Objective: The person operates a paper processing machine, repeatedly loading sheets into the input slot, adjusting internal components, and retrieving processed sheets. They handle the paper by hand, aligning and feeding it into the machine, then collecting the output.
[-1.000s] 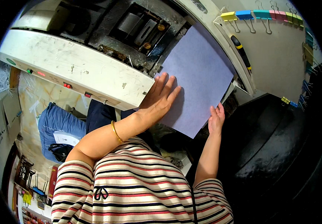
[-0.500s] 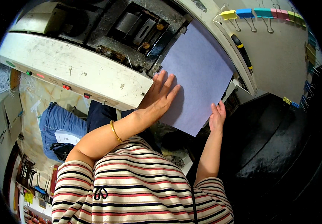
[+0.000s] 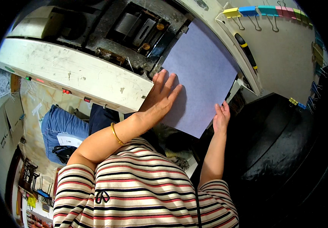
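Evidently squaring stock: the left hand lies flat, fingers spread, on the lilac paper stack at frame centre; the right hand, fingers extended, presses its lower-right edge. Next calls for even pressure toward the machine.

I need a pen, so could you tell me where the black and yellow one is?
In the head view, the black and yellow pen lies upper right, beside the lavender paper sheet, below the coloured binder clips.

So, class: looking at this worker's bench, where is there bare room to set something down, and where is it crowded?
Bare room: the pale surface between the black-and-yellow pen and the binder clips along its rim. Crowded: the lavender sheet is covered by the left hand, flat on it, and the right hand at its edge; the machine opening is full of metal parts.
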### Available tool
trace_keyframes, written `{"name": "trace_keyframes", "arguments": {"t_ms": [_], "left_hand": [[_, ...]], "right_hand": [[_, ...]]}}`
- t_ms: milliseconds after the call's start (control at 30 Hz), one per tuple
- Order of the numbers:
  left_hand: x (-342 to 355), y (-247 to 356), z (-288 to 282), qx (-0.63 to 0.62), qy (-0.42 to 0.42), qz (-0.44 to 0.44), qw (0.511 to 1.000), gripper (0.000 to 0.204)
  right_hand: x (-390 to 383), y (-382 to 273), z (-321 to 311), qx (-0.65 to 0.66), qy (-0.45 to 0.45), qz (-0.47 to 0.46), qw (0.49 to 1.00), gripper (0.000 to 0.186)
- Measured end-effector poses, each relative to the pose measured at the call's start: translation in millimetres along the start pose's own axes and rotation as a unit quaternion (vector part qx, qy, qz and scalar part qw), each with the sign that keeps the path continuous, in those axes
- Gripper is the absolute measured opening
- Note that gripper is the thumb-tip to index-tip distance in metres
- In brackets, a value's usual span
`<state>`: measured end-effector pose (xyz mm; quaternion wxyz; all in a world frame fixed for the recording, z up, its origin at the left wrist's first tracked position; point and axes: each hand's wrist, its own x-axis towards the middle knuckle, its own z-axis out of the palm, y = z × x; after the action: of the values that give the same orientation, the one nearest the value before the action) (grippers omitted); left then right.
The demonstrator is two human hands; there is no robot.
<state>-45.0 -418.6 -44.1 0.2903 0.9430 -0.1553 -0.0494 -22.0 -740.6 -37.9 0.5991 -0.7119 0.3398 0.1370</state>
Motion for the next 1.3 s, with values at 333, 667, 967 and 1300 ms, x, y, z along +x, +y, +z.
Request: {"name": "trace_keyframes", "arguments": {"t_ms": [333,667,967,1300], "left_hand": [[-1,-3,0,0.035,0.004,0.007,0.999,0.052],[4,-1,-2,0.034,-0.012,0.017,0.999,0.051],[2,1,3,0.021,-0.017,0.008,1.0,0.047],[1,-2,2,0.019,-0.027,0.013,0.999,0.047]], "right_hand": [[-19,-14,2,-0.224,0.119,-0.056,0.966,0.043],[-94,77,-35,-0.113,0.152,0.07,0.979,0.034],[-115,99,-7,0.142,0.056,0.195,0.969,0.04],[-111,121,-5,0.254,0.039,0.147,0.955,0.013]]}}
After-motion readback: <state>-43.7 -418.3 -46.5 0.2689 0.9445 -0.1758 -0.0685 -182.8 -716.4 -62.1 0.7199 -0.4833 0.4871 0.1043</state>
